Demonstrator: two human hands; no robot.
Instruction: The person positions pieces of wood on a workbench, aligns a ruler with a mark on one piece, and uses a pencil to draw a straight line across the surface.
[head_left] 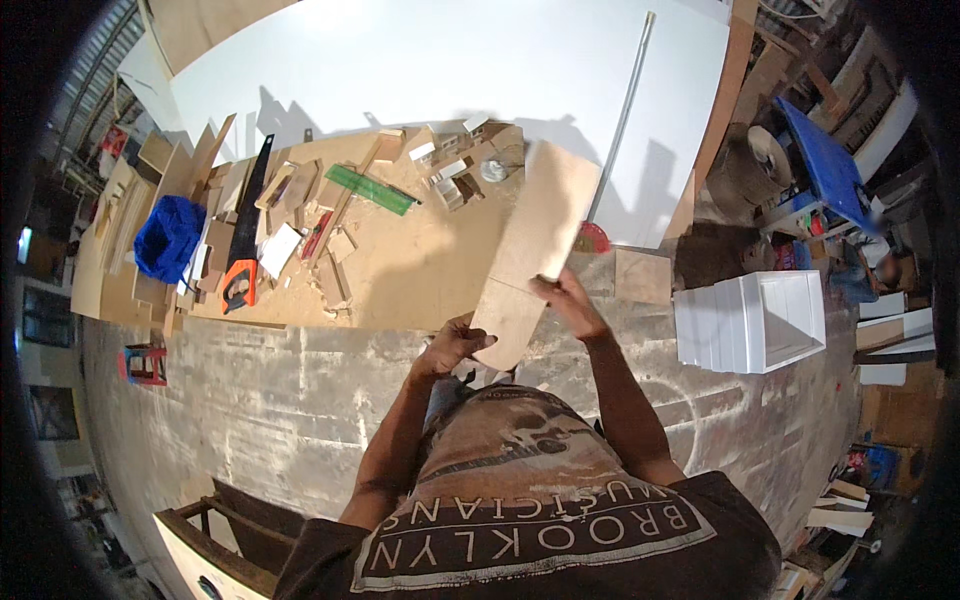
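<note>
A long, pale plywood board (pixel 540 220) is held in front of my body, its far end over the worktable. My left hand (pixel 456 348) grips its near left edge, thumb on the upper face. On the right edge, about two thirds of the way down, my right hand (pixel 572 303) is closed with its thumb over the face. A thin line crosses the board near my right thumb. To the left on the plywood worktop (pixel 400 270) lie a handsaw (pixel 243 240) with an orange and black handle, a green ruler (pixel 370 189) and several wood offcuts (pixel 330 280).
A large white sheet (pixel 420 60) spans the far side, with a metal straightedge (pixel 625 110) on it. A blue bag (pixel 170 238) sits at the table's left. White box-shaped units (pixel 750 320) stand on the floor at right. A small red stool (pixel 143 365) is at far left.
</note>
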